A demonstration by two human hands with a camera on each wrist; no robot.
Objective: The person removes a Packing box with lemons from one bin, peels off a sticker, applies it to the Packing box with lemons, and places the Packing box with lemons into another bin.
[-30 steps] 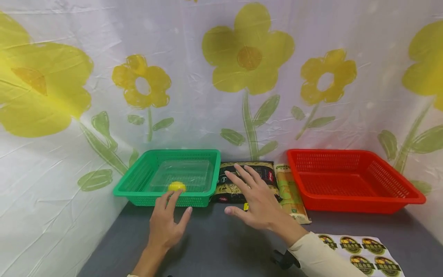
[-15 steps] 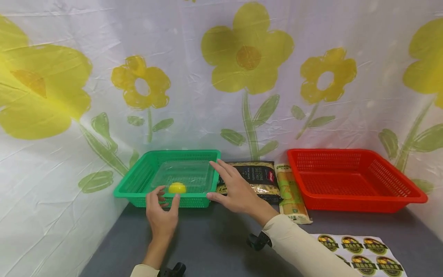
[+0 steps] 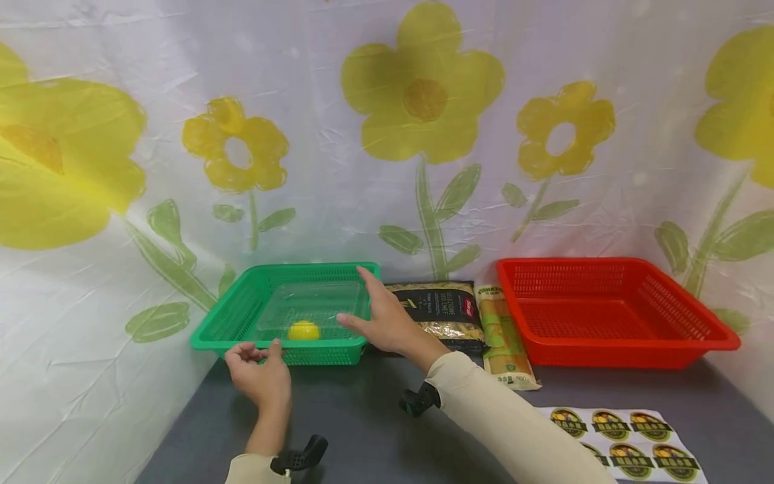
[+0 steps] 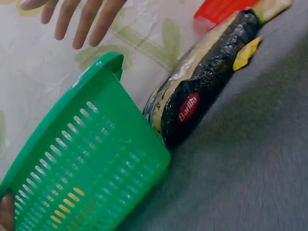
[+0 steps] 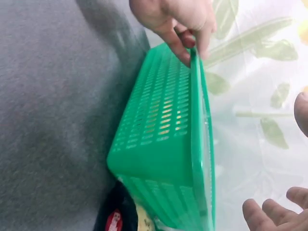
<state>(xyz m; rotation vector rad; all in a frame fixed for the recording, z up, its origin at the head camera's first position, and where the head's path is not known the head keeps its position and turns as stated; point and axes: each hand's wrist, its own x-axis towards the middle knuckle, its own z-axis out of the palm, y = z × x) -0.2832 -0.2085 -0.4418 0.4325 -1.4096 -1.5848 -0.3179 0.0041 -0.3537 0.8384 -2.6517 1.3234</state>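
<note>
The green basket (image 3: 338, 356) lies lengthwise left to right, its near rim (image 3: 332, 343) pinched by the left hand (image 3: 261, 373), the right hand (image 3: 387, 323), fingers spread, above its right end.

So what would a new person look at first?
Probably the bright red basket on the right of the table. Next, the green basket at the left, with a yellow thing inside and the left hand at its front rim. Big yellow flowers cover the white backdrop behind.

Black bag (image 4: 207, 74) — red "Barilla" logo, plus "SELEZIONE ORO CHEF".
</note>
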